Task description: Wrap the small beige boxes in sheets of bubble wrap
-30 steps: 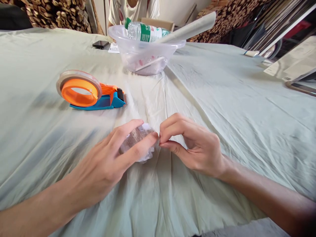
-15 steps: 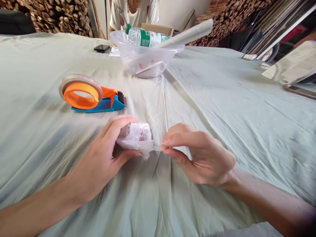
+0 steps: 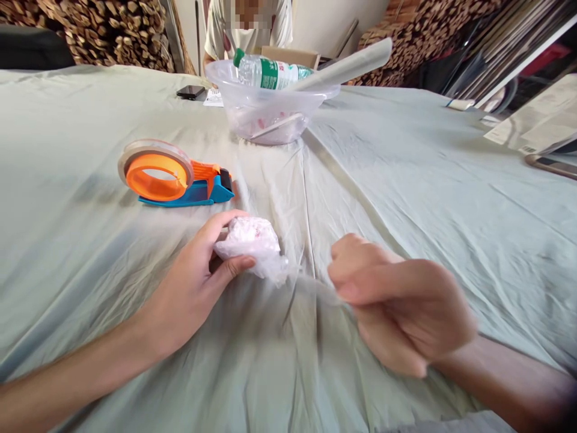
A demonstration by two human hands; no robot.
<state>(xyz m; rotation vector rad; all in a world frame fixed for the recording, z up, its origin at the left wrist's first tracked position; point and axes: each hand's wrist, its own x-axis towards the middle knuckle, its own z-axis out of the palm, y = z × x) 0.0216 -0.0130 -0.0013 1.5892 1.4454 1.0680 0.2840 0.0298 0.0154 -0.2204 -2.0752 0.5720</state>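
Cupped a small bundle (image 3: pixel 250 239) in the left hand (image 3: pixel 193 285), thumb under its near edge and forefinger curved over the far side, with the bundle resting on the desk (image 3: pixel 442 198) just left of the middle crease in the pale cloth. Looked like something pinkish wrapped in crinkled clear film, with a loose tail of film sticking out toward the right. Judged light and soft on the outside, likely to give under a squeeze; slick film, so prone to slide between dry fingers, and thin enough to tear or stretch if tugged hard. Best taken round the body, as here, with a gentle wrap of thumb and fingers, not by the loose tail, which would probably just peel away. Curled the right hand (image 3: pixel 401 307) into a loose fist a little apart from the bundle, thumb pressed to forefinger as in a pinch; too blurred to tell whether any film or tape was caught there, though a faint clear strip seemed to run from the bundle toward it. Left a tape dispenser (image 3: pixel 175 175), orange and blue, lying near on the far left side. Farther back, had a clear bowl (image 3: pixel 270 111) carrying a water bottle (image 3: pixel 270 71) and a paper roll (image 3: pixel 347 63), a phone (image 3: pixel 190 91) beside it, and a person (image 3: pixel 247 27) behind.
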